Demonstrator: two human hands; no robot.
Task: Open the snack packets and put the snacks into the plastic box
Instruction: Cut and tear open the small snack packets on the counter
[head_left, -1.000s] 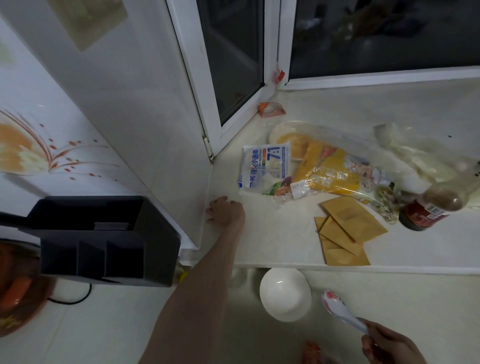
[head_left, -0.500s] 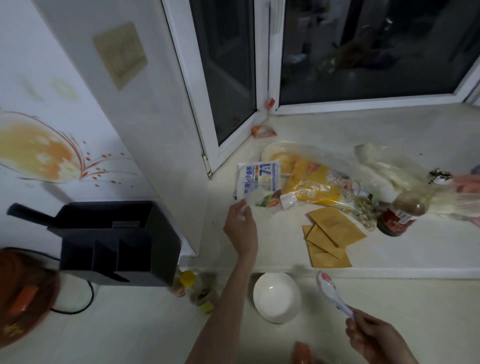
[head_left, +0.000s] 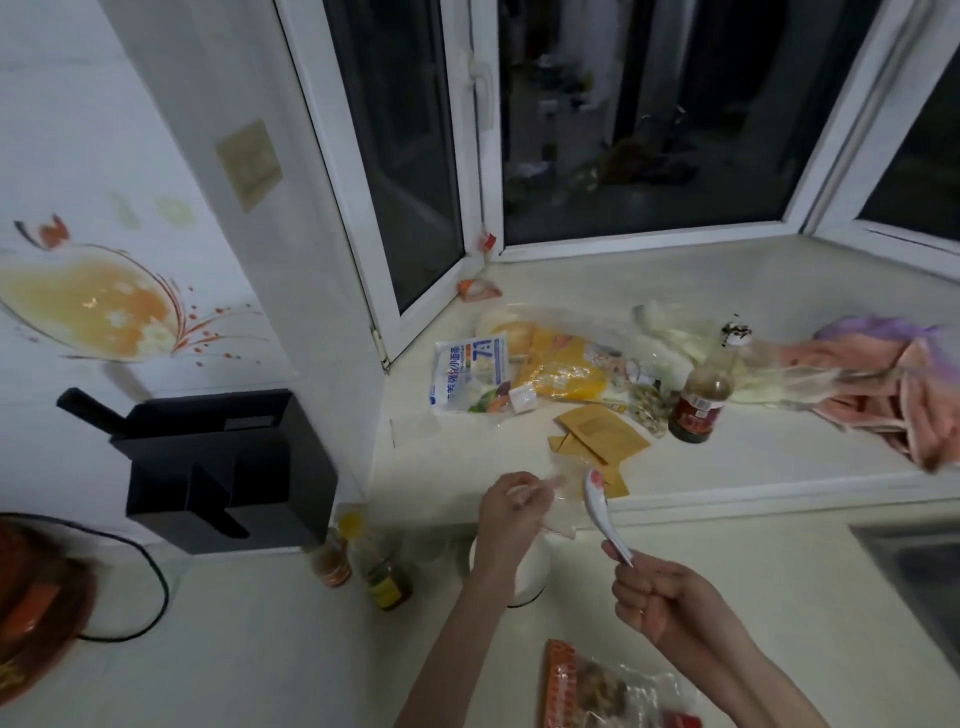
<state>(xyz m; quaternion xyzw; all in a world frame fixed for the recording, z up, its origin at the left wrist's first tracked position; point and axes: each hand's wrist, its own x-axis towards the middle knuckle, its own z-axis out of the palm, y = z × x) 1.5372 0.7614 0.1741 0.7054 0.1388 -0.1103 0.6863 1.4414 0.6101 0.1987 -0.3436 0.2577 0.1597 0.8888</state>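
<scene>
My left hand hovers over a white bowl and pinches a thin clear plastic bag at the sill's front edge. My right hand grips the handle of a white spoon, whose head points up toward that bag. On the window sill lie a blue-and-white packet, a yellow packet and several brown sachets. A red-orange snack packet lies on the counter at the bottom edge, partly cut off.
A brown sauce bottle stands on the sill beside a pink-purple cloth. A black knife holder hangs at the left wall, with two small condiment bottles below. A sink edge shows at the right.
My left hand drew back from the blue-and-white packet to above the bowl and now pinches clear plastic. My right hand rose with the spoon. The view tilted upward.
</scene>
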